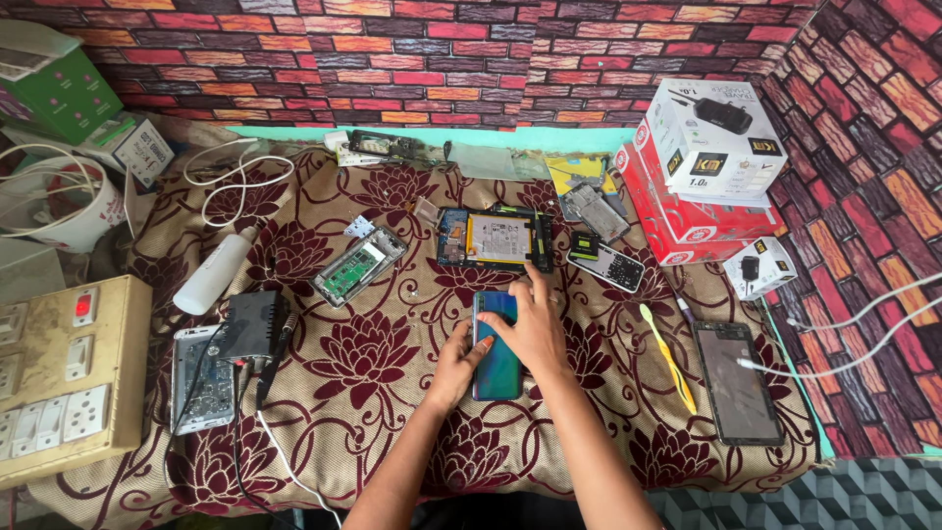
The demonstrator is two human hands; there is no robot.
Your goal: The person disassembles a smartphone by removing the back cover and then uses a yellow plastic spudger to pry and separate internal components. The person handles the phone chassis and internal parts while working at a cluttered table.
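The blue phone (497,345) lies flat on the floral cloth (392,393), just below the opened phone (496,238). The left hand (458,365) grips the blue phone's left edge; the right hand (533,329) presses on top, index finger stretched toward the opened phone.

The blue-green smartphone (496,345) is lying flat on the floral-patterned cloth (373,363) covering the surface, its long axis running away from the person. Its glossy face is shading from blue at the far end to teal at the near end. Both hands are covering its middle, leaving the far and near ends showing.
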